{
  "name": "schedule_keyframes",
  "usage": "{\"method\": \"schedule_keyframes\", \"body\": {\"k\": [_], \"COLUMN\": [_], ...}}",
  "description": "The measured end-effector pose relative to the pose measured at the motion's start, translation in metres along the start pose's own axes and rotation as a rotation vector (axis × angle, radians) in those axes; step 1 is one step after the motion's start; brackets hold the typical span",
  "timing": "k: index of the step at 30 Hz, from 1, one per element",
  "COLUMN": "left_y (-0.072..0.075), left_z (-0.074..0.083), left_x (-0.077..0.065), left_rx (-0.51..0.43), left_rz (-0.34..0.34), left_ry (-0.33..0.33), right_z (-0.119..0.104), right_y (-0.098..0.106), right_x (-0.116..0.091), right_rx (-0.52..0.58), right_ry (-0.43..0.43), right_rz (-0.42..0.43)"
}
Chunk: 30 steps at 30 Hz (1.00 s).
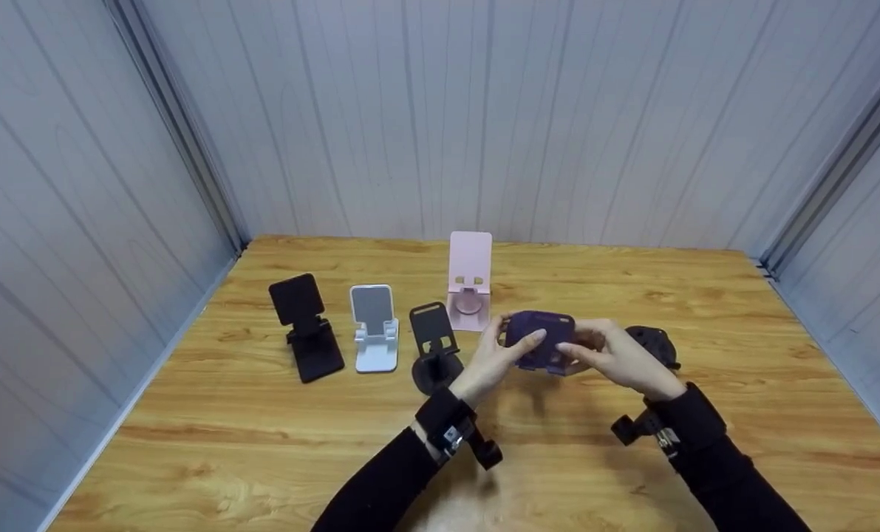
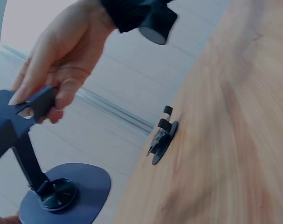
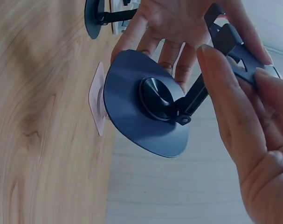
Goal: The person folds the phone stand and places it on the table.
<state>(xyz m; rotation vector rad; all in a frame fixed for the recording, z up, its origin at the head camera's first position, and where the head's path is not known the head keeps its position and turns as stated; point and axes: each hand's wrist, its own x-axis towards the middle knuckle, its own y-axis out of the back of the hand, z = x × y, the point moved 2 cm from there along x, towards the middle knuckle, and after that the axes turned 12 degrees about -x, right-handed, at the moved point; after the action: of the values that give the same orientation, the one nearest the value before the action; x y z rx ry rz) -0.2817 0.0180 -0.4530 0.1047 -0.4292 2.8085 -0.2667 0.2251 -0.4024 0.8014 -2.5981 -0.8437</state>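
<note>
Above the table, both hands hold a dark purple phone stand (image 1: 539, 332). My left hand (image 1: 488, 362) has its thumb on the face of the plate; in the right wrist view, the fingers of that hand (image 3: 167, 23) reach behind the rounded base (image 3: 127, 100). My right hand (image 1: 621, 358) pinches the plate near its lower lip, with the thumb in front. In the left wrist view, the right hand (image 2: 69, 56) grips the plate at the hooked lip. A short hinged arm (image 2: 27, 156) joins plate and base. Only a bit of the left hand shows there, at the lower left edge.
Left of the hands stand a black phone stand (image 1: 297, 299), a white one (image 1: 374, 362) and a black round-based one (image 1: 432, 325). A pink stand (image 1: 471, 255) is behind them. A low black stand (image 1: 650, 341) lies beyond the right hand. Panelled walls enclose the wooden table (image 1: 262, 458).
</note>
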Motion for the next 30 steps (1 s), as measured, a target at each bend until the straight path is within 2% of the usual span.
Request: {"method": "schedule_keyframes", "body": {"k": [4, 7, 11, 13, 16, 20, 24, 30], "left_y": [-0.001, -0.001, 0.001, 0.002, 0.003, 0.003, 0.003, 0.003], "left_z": [0.002, 0.007, 0.012, 0.013, 0.013, 0.014, 0.016, 0.019], "left_x": [0.0, 0.001, 0.0, 0.0, 0.0, -0.001, -0.001, -0.001], "left_rx": [-0.012, -0.027, -0.012, 0.0, 0.004, 0.01, 0.04, 0.059], "left_rz": [0.002, 0.006, 0.009, 0.009, 0.007, 0.002, -0.001, 0.004], "left_ry": [-0.063, -0.101, -0.13, -0.131, -0.117, -0.098, -0.104, -0.105], "right_z": [0.004, 0.006, 0.004, 0.004, 0.004, 0.009, 0.01, 0.007], "right_y": [-0.001, -0.003, -0.008, -0.01, -0.013, -0.013, -0.014, -0.015], "right_x": [0.002, 0.002, 0.001, 0.0, -0.001, 0.0, 0.001, 0.002], "right_rx": [0.145, 0.205, 0.162, 0.135, 0.143, 0.253, 0.36, 0.42], "right_ry": [-0.067, -0.13, -0.196, -0.214, -0.224, -0.238, -0.246, -0.248], "right_rz": [0.014, 0.081, 0.207, 0.238, 0.214, 0.131, 0.094, 0.146]}}
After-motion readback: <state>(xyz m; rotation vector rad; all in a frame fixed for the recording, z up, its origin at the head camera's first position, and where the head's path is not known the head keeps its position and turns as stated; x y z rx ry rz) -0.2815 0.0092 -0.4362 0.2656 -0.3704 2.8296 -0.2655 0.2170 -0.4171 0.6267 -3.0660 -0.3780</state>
